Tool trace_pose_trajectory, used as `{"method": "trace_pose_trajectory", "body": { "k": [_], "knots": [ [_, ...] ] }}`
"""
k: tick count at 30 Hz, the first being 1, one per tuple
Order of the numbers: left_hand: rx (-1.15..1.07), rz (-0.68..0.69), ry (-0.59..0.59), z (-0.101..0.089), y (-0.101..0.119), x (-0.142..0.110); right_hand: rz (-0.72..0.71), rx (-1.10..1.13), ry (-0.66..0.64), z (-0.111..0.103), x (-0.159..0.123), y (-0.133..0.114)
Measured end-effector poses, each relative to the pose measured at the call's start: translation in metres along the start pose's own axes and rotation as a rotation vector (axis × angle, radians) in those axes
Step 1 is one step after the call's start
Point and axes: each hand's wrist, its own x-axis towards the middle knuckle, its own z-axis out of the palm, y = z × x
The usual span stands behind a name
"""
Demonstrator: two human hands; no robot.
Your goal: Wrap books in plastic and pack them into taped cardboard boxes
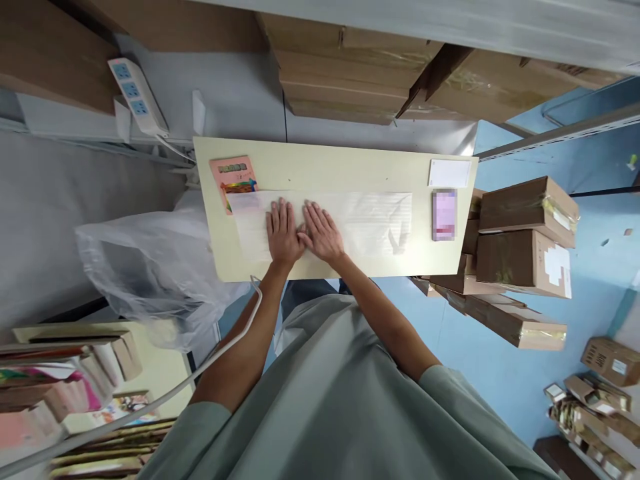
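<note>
Across the pale yellow worktop (320, 167), the left hand (323, 231) and right hand (284, 233) pressed flat, ungripping, on a translucent white sheet (370, 217).

Pink booklet (234, 175) with a title too blurred to read, dark lettering on lower-right carton (603, 357), unclear

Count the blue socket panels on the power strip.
3, in a row on the power strip: the top panel farthest from the cord, the middle panel, the bottom panel nearest the cord. None looks hidden.
</note>
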Motion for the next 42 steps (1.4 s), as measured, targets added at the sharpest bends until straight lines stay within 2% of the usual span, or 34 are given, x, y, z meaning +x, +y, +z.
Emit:
{"method": "trace_pose_trajectory", "body": {
  "k": [2, 6, 10, 18, 35, 39, 42],
  "knots": [
    [-0.004, 0.006, -0.012, -0.001, 0.002, 0.000, 0.007, 0.031, 0.004, -0.015, -0.017, 0.025],
    [-0.008, 0.009, -0.017, -0.002, 0.003, 0.000, 0.143, 0.045, 0.097, -0.042, -0.056, 0.073],
    [0.006, 0.021, 0.005, 0.000, -0.001, 0.001, 0.264, -0.027, 0.226, -0.048, -0.076, 0.097],
    [-0.020, 0.012, 0.041, 0.003, -0.004, 0.002, 0.266, -0.282, 0.231, -0.037, -0.074, 0.103],
    [-0.010, 0.020, 0.068, 0.002, 0.000, 0.002, 0.266, -0.283, 0.229, -0.033, -0.074, 0.108],
    [-0.035, 0.014, 0.084, -0.006, 0.008, 0.002, 0.253, -0.289, 0.246, -0.031, -0.074, 0.109],
    [-0.047, -0.071, 0.213, -0.022, 0.005, 0.014, 0.241, -0.288, 0.260, -0.030, -0.075, 0.110]
  ]
}}
